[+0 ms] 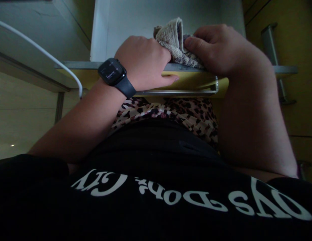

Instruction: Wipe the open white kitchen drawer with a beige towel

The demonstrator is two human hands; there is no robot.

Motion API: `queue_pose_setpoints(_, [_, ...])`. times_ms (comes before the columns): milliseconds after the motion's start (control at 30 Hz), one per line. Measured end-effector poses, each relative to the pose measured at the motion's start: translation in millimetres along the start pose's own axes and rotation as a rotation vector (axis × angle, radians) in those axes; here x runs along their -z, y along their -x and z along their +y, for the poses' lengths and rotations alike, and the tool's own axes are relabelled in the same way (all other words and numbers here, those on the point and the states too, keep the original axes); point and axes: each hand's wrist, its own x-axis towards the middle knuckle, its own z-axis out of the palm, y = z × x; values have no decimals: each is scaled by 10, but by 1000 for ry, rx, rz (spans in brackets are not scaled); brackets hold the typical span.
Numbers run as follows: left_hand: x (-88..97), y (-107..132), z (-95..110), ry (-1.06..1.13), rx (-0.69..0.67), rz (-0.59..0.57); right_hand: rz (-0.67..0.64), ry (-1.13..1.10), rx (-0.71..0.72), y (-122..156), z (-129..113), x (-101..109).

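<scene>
Left hand point(143, 60), with a dark watch point(112, 72) on its wrist, is closing over the drawer front point(77, 64), fingers curling over the grey top edge and thumb lying flat on the yellow face just above the chrome handle point(196, 92). Right hand point(218, 50) is pinching the cloth point(172, 38) between thumb and fingers and pressing it onto the same edge. The cloth is sitting between the two hands, just beside the left knuckles, its bunched end standing up over the drawer.

Progress, as a judgement: wiping appears to be under way at the middle of the edge. The stretches outside each hand are showing no cloth contact, and the dim light is not revealing which parts are clean.

Beyond the hands, the white drawer interior point(133, 20) is lying in view. Past the left hand, a white cable point(45, 55) is hanging over pale floor tiles point(20, 117). Past the right hand, a yellow cabinet point(296, 100) is carrying another metal handle point(270, 43)
</scene>
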Motion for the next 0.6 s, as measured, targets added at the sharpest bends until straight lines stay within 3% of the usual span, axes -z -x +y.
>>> queue_pose_setpoints(600, [6, 6, -5, -10, 22, -17, 5, 8, 16, 12, -14, 15])
